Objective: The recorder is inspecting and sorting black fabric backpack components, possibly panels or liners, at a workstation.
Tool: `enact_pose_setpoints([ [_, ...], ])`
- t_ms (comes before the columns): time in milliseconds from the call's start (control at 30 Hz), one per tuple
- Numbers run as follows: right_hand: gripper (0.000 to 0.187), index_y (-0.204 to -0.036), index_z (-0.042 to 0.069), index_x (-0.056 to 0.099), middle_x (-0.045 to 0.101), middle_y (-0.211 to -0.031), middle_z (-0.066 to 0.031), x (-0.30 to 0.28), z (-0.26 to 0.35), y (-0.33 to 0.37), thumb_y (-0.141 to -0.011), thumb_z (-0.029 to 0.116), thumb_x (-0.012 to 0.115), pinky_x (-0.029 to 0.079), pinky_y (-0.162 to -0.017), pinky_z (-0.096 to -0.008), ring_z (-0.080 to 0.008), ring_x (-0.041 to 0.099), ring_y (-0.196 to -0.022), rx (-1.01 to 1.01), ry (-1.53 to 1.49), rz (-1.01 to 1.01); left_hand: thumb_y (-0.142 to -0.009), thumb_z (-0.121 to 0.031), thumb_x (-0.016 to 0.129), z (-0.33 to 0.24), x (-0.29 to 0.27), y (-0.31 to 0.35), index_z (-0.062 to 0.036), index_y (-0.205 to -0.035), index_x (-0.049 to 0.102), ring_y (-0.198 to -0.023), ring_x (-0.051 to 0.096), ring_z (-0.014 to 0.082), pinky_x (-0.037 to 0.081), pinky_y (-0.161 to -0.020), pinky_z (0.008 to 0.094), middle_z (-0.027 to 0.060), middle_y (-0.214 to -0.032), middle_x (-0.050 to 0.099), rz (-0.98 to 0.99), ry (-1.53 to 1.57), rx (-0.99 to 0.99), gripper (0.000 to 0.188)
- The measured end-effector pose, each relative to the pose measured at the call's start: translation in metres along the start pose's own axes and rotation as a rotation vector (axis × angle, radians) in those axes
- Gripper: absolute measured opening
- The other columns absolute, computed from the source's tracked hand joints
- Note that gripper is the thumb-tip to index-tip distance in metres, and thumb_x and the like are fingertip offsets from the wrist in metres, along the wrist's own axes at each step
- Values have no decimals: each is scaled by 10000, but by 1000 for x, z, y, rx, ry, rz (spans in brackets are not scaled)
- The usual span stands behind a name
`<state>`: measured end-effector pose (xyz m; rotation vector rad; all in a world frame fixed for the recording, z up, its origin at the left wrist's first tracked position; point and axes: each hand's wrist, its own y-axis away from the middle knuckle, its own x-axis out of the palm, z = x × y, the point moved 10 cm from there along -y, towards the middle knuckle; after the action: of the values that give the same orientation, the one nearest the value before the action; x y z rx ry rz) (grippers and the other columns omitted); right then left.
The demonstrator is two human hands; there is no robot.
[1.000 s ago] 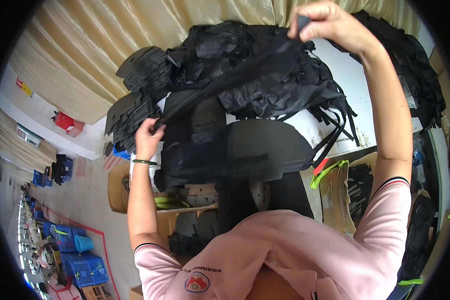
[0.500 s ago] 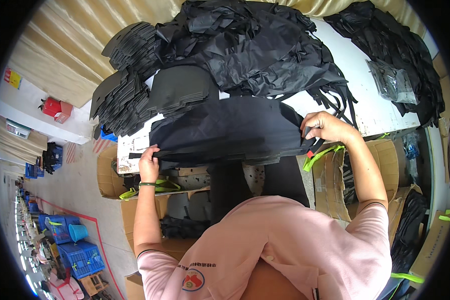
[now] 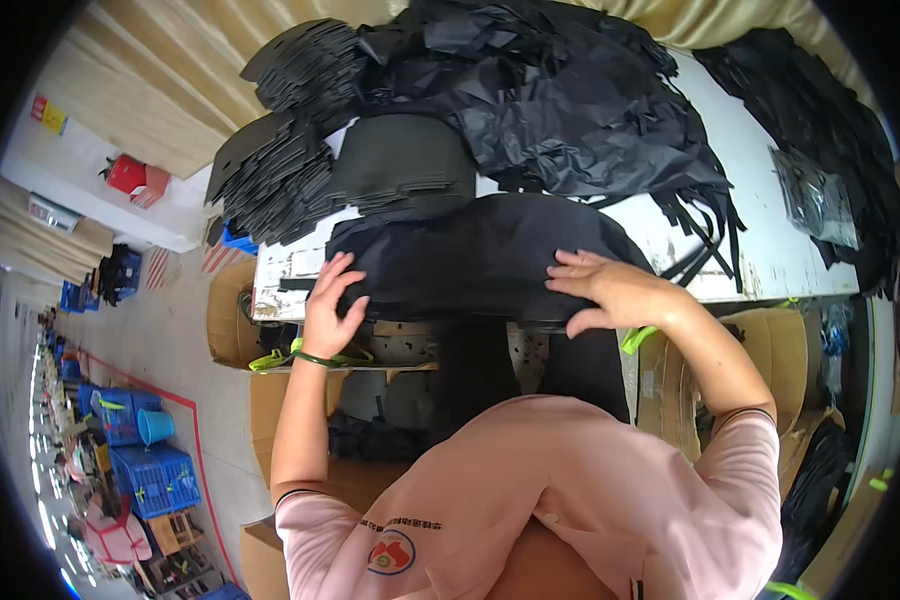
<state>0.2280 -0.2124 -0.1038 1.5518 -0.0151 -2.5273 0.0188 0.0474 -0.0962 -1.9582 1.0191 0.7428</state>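
A wide black fabric piece (image 3: 460,255) lies along the near edge of the white table (image 3: 685,250). On its left end rests my left hand (image 3: 332,310), fingers spread. My right hand (image 3: 605,290) lies flat on the cloth toward its right end, thumb held apart from the fingers. Neither hand grips the cloth. Just behind the piece sits a stack of dark flat panels (image 3: 402,165) with rounded tops. Black straps (image 3: 705,225) trail over the table to the right of the cloth.
A big heap of crumpled black fabric (image 3: 570,100) covers the back of the table. More panel stacks (image 3: 270,170) fan out at the left. A clear plastic bag (image 3: 815,200) lies at the right. Cardboard boxes (image 3: 770,360) stand below the table; blue crates (image 3: 155,480) sit on the floor.
Both hands have let go of the cloth's ends and moved inward, now lying open on top of it. The near edge of the cloth looks smoother. The whole view has shifted slightly.
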Motion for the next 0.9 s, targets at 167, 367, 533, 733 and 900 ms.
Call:
enact_pose_setpoints([
  [167, 455, -1327, -1, 511, 589, -1294, -184, -69, 21, -78, -928, 195, 611, 434, -1014, -349, -272, 554, -1222, -40, -480, -398, -771, -151, 711, -140, 36, -42, -52, -1032, 665, -1236, 536, 310, 447, -998, 433, 128, -1275, 595, 218, -34, 405, 283],
  [367, 198, -987, 7, 696, 698, -836, -25, -30, 30, -134, -949, 167, 585, 456, -631, -204, -52, 588, -712, 114, -1036, -263, -785, -275, 726, -173, 79, -41, -90, -866, 698, -980, 634, 296, 496, -873, 398, 72, -1013, 674, 465, 118, 562, 203],
  [533, 191, -869, -20, 687, 669, -725, -33, -38, 3, -122, -914, 159, 635, 447, -604, -224, -81, 594, -617, 81, -1102, -480, -804, -263, 714, -24, -6, -121, -61, -719, 621, -759, 611, 323, 481, -795, 450, 109, -655, 554, -56, -185, -15, 239],
  [733, 180, -1017, -51, 646, 683, -780, -61, -4, 18, -143, -939, 104, 594, 481, -715, -242, -90, 616, -726, 5, -1084, -324, -720, -394, 787, 95, 59, -154, -195, -1335, 548, -1434, 256, 335, 196, -1129, 620, 129, -1475, 410, 479, -653, -327, 690],
  [900, 183, -1023, -61, 641, 688, -810, -67, 5, 13, -135, -925, 93, 624, 493, -733, -253, -106, 642, -755, 106, -1148, -256, -679, -380, 818, 95, 57, -164, -175, -1284, 598, -1376, 360, 301, 257, -1114, 585, 109, -1424, 472, 498, -538, -257, 675],
])
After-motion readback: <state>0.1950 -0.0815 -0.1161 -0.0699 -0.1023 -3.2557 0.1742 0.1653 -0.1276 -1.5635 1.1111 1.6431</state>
